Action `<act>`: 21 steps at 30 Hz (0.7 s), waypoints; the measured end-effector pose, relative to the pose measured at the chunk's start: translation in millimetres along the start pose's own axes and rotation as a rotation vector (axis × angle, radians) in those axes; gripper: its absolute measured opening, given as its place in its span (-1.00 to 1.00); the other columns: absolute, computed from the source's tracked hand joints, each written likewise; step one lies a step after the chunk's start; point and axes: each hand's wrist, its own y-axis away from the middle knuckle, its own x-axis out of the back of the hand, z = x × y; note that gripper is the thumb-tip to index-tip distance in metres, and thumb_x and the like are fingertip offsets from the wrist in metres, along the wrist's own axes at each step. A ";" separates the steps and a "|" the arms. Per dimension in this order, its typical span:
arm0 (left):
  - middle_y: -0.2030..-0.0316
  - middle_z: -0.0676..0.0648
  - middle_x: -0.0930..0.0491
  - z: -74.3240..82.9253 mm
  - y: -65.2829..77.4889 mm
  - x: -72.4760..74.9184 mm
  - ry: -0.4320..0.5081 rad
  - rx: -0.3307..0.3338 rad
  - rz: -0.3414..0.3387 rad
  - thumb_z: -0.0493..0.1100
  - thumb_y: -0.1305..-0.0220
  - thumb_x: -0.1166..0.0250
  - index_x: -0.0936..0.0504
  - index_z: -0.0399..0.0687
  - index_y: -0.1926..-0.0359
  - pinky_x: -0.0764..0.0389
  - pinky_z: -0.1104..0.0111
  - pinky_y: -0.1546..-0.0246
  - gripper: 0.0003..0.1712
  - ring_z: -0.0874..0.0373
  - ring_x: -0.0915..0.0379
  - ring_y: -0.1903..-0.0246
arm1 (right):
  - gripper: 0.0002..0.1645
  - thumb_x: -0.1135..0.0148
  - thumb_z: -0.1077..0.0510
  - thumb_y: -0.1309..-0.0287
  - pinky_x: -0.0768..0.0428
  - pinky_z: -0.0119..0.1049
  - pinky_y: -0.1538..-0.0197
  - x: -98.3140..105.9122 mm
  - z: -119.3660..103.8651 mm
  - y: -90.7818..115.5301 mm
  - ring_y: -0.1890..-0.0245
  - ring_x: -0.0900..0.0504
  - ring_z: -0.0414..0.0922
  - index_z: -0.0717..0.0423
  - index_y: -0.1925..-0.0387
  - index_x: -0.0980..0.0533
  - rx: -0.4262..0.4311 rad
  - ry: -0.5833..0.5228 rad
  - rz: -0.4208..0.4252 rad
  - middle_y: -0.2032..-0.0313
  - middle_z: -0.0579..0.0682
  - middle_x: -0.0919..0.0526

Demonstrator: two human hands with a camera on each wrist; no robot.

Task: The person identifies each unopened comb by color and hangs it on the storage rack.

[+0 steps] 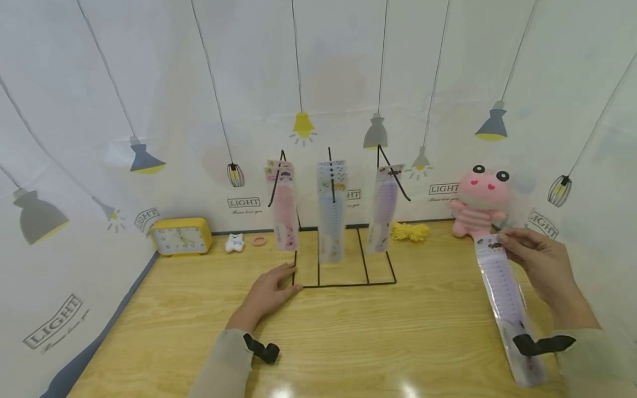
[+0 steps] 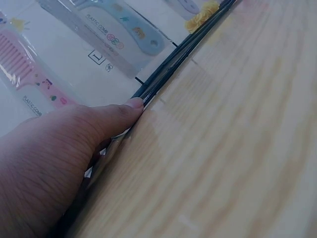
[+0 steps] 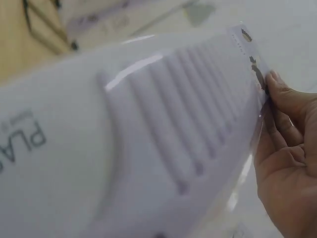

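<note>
My right hand [image 1: 539, 265] pinches the top of a clear package by its card end, thumb in front, and a purple comb [image 3: 163, 119] shows through the plastic. The package hangs slanting down over the table's right side. At the black wire display rack [image 1: 348, 286], my left hand [image 1: 269, 290] rests on the front left corner of the base, thumb along the front bar [image 2: 163, 79]. Packaged combs hang from the rack's hooks: pink combs [image 1: 285, 213] at left, blue combs [image 1: 332, 221] in the middle, purple combs [image 1: 384, 207] at right.
Along the back stand a yellow alarm clock [image 1: 181, 236], a small white figure [image 1: 234, 243] and a pink ring [image 1: 259, 241]. Right of the rack lies a bundle of yellow cord [image 1: 410, 231]. A pink plush toy [image 1: 479, 202] sits behind my right hand, against the lamp-printed backdrop.
</note>
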 end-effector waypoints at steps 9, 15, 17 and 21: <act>-0.44 0.04 -0.32 -2.0 -0.3 -0.5 -0.002 0.020 -0.019 0.30 -0.32 -0.28 -0.46 0.14 -0.41 -0.16 0.00 -0.46 -0.26 0.04 -0.15 -0.46 | -0.75 -0.12 0.51 -0.32 -0.72 -0.43 0.25 -94.9 -38.7 -19.9 0.26 -0.74 -0.19 0.48 0.01 -0.57 0.145 -0.097 -0.204 0.21 0.02 -0.78; -0.43 0.05 -0.33 -4.0 -1.0 0.7 0.010 0.020 -0.010 0.29 -0.31 -0.30 -0.47 0.14 -0.41 -0.15 0.01 -0.47 -0.27 0.05 -0.14 -0.46 | -0.82 -0.20 0.49 -0.28 -0.72 -0.39 0.15 -145.5 -40.6 -29.2 0.26 -0.74 -0.18 0.49 0.10 -0.59 0.237 -0.101 -0.189 0.24 0.03 -0.78; -0.43 0.05 -0.33 -4.7 -1.6 0.0 0.008 0.017 -0.010 0.30 -0.31 -0.29 -0.47 0.13 -0.41 -0.15 0.01 -0.47 -0.26 0.06 -0.14 -0.46 | -0.83 -0.25 0.46 -0.26 -0.72 -0.38 0.15 -155.4 -39.6 -30.6 0.25 -0.74 -0.19 0.44 0.11 -0.61 0.241 -0.108 -0.148 0.24 0.02 -0.77; -0.44 0.05 -0.33 -5.8 -2.5 -1.7 0.008 0.015 -0.015 0.32 -0.31 -0.28 -0.47 0.13 -0.41 -0.15 0.01 -0.47 -0.25 0.06 -0.14 -0.46 | -0.83 -0.31 0.44 -0.21 -0.73 -0.38 0.18 -165.7 -35.1 -33.7 0.28 -0.74 -0.19 0.40 0.14 -0.63 0.239 -0.132 -0.082 0.25 0.01 -0.77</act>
